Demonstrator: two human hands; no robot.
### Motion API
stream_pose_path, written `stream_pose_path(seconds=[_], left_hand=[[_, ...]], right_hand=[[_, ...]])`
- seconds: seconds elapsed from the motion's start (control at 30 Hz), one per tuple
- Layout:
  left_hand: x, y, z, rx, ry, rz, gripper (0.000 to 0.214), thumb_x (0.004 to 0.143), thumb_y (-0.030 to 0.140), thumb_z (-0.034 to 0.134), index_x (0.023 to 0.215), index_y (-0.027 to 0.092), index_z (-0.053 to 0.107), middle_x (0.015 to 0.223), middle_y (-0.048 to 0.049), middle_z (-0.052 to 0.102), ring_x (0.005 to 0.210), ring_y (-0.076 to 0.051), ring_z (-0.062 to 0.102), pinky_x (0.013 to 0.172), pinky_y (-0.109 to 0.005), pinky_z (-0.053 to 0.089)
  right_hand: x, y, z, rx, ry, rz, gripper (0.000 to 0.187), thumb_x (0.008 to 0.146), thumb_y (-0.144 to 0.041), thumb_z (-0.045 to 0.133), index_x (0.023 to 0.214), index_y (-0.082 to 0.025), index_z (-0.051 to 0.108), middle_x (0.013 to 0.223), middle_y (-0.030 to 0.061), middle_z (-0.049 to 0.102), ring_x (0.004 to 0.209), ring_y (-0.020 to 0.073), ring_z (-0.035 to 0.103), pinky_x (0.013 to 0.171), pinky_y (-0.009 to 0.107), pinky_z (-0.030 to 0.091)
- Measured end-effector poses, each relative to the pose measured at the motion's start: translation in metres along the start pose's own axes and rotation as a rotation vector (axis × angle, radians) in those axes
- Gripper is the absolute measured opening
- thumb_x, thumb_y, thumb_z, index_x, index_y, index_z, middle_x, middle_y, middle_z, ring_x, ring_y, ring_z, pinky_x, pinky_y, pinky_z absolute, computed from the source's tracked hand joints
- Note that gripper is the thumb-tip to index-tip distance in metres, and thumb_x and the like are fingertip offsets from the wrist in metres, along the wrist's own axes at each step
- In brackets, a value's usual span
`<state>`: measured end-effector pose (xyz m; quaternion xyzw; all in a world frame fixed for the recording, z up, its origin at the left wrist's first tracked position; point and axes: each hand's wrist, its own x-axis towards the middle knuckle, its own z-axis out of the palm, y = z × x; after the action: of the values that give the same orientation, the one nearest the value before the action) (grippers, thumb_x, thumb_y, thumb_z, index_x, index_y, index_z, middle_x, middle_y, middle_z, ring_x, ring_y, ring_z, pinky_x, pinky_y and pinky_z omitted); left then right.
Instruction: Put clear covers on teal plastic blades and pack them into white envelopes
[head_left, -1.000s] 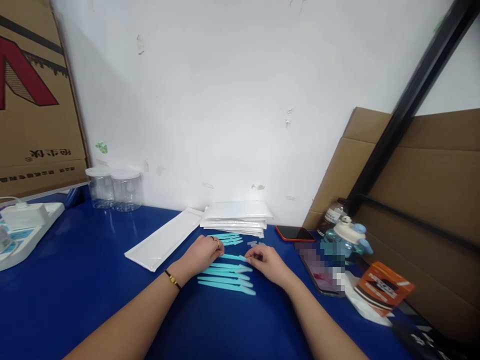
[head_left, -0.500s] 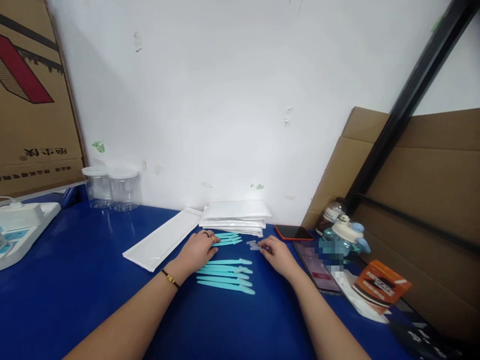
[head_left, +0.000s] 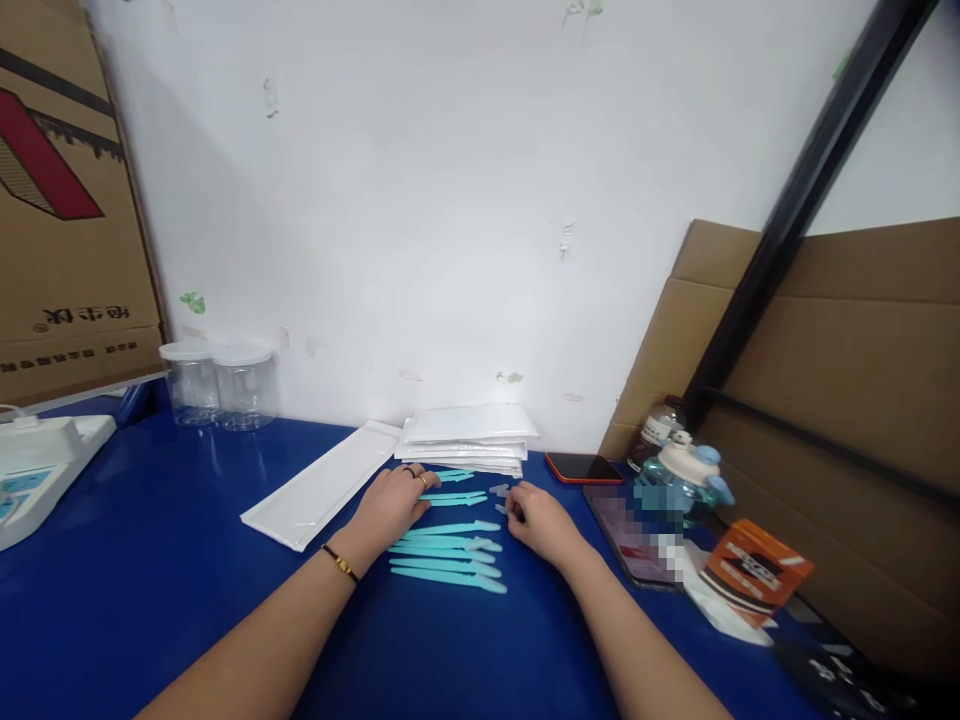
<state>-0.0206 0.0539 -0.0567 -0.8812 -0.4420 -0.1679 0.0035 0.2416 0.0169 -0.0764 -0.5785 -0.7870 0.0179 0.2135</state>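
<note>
My left hand (head_left: pixel 397 502) has its thumb and fingers bent over the handle ends of the far group of turquoise eyebrow razors. One razor (head_left: pixel 466 498) runs out from by the thumb, apart from the others (head_left: pixel 454 475) behind it. My right hand (head_left: pixel 541 515) is closed, fingertips curled together beside small translucent caps (head_left: pixel 499 491); what it pinches is hidden. Nearer to me several more turquoise razors (head_left: pixel 448 566) lie side by side, with pale capped tips pointing right.
White padded mailers (head_left: pixel 469 425) are stacked against the wall, with a single mailer (head_left: pixel 319 490) at left. To the right are a red-edged phone (head_left: pixel 583 467), a second phone (head_left: pixel 630 540), a teal bottle (head_left: pixel 684 480) and an orange box (head_left: pixel 756 570). Clear jars (head_left: pixel 246 390) stand back left.
In the far group, one razor has come toward me, separating from the rest by my left thumb. My right hand's fingers have curled in tighter near the caps. The view has shifted slightly.
</note>
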Motion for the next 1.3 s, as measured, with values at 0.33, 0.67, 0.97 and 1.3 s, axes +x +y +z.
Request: stream_pose_path(seconds=[0.33,0.67,0.97,1.3], left_hand=[[0.003,-0.009,0.013,-0.176,-0.019,-0.128,0.015,0.081,0.022,0.050,0.082,0.022,0.064,0.086,-0.0024,0.064,0.079,-0.017,0.058,0.068,-0.025,0.039],[0.000,0.005,0.001,-0.242,0.056,-0.080,0.015,0.087,0.022,0.035,0.087,0.020,0.050,0.070,-0.0012,0.058,0.065,-0.017,0.053,0.062,-0.026,0.035],[-0.002,0.008,-0.004,-0.409,-0.066,-0.113,0.021,0.090,0.035,0.030,0.080,0.021,0.043,0.064,0.0022,0.048,0.058,-0.015,0.046,0.058,-0.025,0.034],[-0.005,0.014,-0.012,-0.458,0.027,-0.078,0.047,0.092,0.040,0.022,0.071,0.018,0.058,0.081,-0.0037,0.056,0.078,-0.016,0.053,0.075,-0.028,0.041]], right_hand=[[0.000,0.007,-0.003,0.243,0.057,-0.002,0.008,0.077,-0.019,0.047,0.075,-0.020,0.055,0.074,0.0010,0.057,0.063,0.0132,0.051,0.058,0.023,0.038],[-0.002,0.003,-0.005,0.349,0.089,0.021,0.007,0.078,-0.022,0.048,0.075,-0.020,0.054,0.068,-0.0009,0.057,0.059,0.0120,0.050,0.055,0.021,0.038],[-0.002,0.001,-0.005,0.386,0.120,0.037,0.006,0.077,-0.022,0.049,0.076,-0.019,0.053,0.068,-0.0012,0.056,0.059,0.0116,0.050,0.055,0.021,0.038],[-0.004,-0.009,-0.014,0.416,0.130,0.052,0.010,0.080,-0.027,0.048,0.075,-0.019,0.052,0.066,-0.0013,0.054,0.057,0.0115,0.046,0.053,0.021,0.036]])
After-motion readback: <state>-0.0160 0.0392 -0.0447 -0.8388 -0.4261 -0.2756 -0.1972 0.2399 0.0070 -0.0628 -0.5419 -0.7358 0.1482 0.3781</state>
